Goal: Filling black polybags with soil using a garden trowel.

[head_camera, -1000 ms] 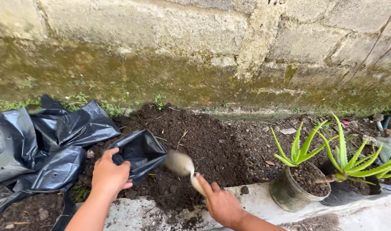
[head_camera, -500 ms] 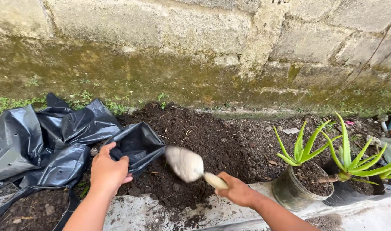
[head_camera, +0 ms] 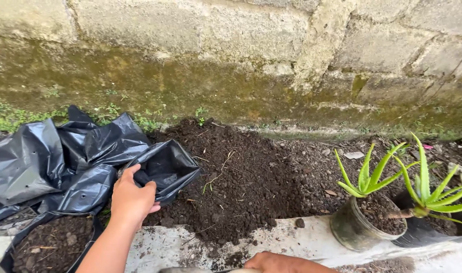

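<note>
A mossy block wall [head_camera: 231, 55] runs across the back, with a heap of dark soil [head_camera: 241, 177] banked against its foot. At the left lies a jumble of black plastic grow bags [head_camera: 34, 162], one near the bottom corner already holding soil [head_camera: 51, 245]. Two potted aloe plants [head_camera: 372, 202] stand upright at the right on a pale concrete edge [head_camera: 301, 240], clear of the heap.

The left hand [head_camera: 132, 199] grips the near rim of an empty black bag [head_camera: 167, 167], fingers curled over the edge, seemingly to keep its mouth propped open. The bag lies on its side beside the heap, its long axis running from the hand toward the wall, mouth opening up and right toward the soil.

The right hand [head_camera: 276, 263] sits low at the bottom edge, mostly cut off; its grip cannot be told, though a pale object [head_camera: 185, 270] shows just beside it.
</note>
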